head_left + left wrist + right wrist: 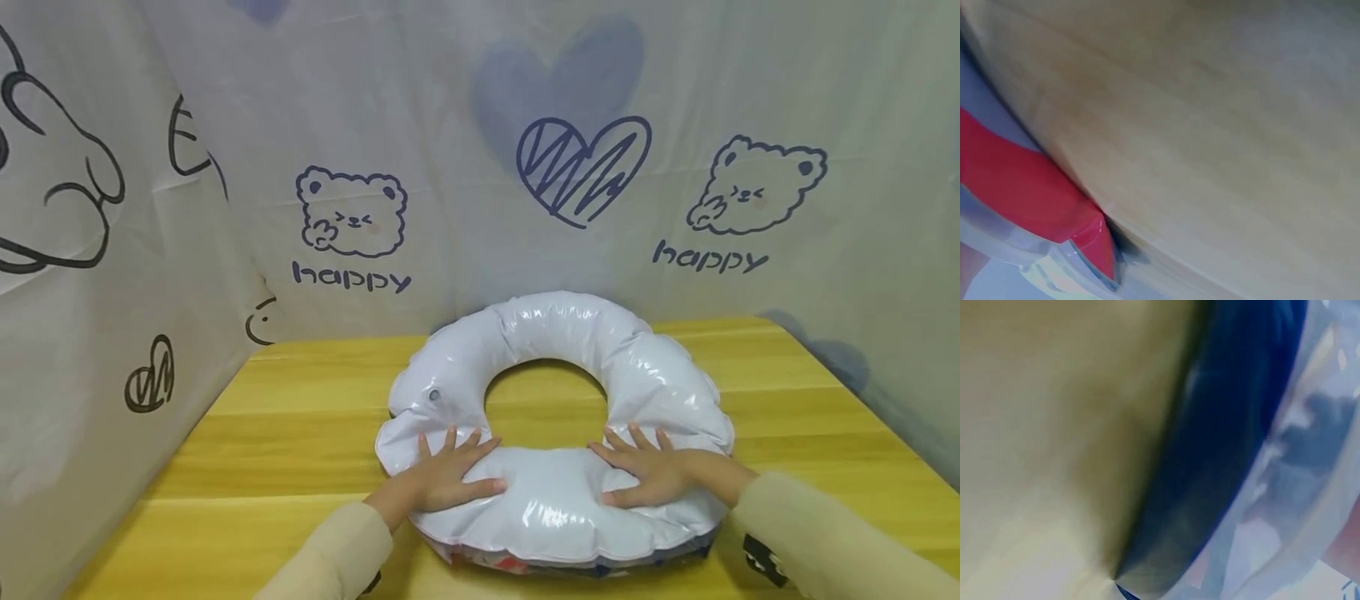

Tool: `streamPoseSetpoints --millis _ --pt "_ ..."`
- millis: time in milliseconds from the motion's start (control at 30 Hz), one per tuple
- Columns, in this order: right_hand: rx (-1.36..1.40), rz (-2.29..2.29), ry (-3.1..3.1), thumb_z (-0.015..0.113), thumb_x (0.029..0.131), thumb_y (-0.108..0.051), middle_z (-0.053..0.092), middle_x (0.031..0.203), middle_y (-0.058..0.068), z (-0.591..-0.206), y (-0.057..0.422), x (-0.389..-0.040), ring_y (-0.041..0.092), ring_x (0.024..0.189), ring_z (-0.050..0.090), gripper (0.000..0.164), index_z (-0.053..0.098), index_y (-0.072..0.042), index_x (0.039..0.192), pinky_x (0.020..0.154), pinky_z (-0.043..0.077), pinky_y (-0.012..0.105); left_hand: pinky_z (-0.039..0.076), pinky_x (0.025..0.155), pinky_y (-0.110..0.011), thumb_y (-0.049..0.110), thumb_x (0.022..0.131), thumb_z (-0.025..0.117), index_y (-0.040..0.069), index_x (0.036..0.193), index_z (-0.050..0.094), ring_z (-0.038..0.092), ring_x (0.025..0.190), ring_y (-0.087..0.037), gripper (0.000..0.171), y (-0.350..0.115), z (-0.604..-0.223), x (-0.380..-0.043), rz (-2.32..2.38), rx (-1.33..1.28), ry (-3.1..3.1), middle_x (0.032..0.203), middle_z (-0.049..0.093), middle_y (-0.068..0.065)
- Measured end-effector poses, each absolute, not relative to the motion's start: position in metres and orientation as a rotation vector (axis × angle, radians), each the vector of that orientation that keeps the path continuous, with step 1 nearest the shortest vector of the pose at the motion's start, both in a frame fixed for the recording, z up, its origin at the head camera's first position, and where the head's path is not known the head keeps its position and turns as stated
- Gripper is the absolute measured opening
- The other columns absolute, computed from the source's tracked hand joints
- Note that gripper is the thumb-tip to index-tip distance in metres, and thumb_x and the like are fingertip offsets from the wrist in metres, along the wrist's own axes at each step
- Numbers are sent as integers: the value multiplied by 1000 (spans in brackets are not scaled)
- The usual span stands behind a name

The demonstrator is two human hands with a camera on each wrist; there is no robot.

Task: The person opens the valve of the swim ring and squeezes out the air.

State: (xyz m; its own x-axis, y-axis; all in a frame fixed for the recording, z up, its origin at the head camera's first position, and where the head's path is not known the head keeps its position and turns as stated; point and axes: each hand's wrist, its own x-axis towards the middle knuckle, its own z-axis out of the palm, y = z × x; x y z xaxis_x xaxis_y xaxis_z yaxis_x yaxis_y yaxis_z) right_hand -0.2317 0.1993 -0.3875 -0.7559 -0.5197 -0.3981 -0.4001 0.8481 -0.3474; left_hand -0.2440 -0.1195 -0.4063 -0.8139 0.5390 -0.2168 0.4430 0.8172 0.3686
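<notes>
A white inflatable swim ring [555, 500] lies flat on the wooden table, puffed up but creased in places. A small round valve [434, 395] shows on its upper left side. My left hand [450, 475] presses on the ring's front left part with fingers spread. Across from it, my right hand [652, 471] rests on the front right part, fingers also spread. The ring's underside is coloured: a red patch [1029, 187] fills the lower left of the left wrist view, and a dark blue patch [1222, 437] crosses the right wrist view.
The yellow wood-grain table [285, 450] extends to both sides of the ring. Behind it hangs a pale cloth [465, 225] printed with hearts, bear faces and the word "happy". More printed cloth [82, 333] hangs along the left side.
</notes>
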Motion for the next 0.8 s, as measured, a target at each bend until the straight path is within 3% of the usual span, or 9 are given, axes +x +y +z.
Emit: streamPoseSetpoints --millis 267,567,700,800 --pt "-867 -161 2915 51 78 -70 32 148 22 -401 202 -215 56 131 25 86 38 -13 142 99 17 73 2 102 -73 73 83 38 23 147 27 8 139 -50 83 -125 -412 -233 262 917 2840 155 15 -17" --pt "-1227 -39 3191 50 79 -70 45 141 16 -389 195 -201 42 129 38 80 52 -10 132 100 29 61 13 105 -68 71 83 41 10 141 40 18 139 -45 84 -124 -391 -215 35 1298 3072 151 28 -15" --pt "-1277 -218 3147 48 84 -64 38 147 13 -385 182 -192 39 135 31 79 42 -8 139 117 -3 39 13 106 -67 73 82 38 8 142 37 14 140 -44 89 -109 -386 -204 151 1287 3026 152 26 -16" --pt "-1267 -278 3089 47 85 -64 29 151 13 -389 171 -184 42 137 24 84 33 -6 144 106 -24 18 14 107 -66 77 79 38 8 143 34 13 140 -43 94 -98 -389 -199 165 1268 2996 152 24 -17"
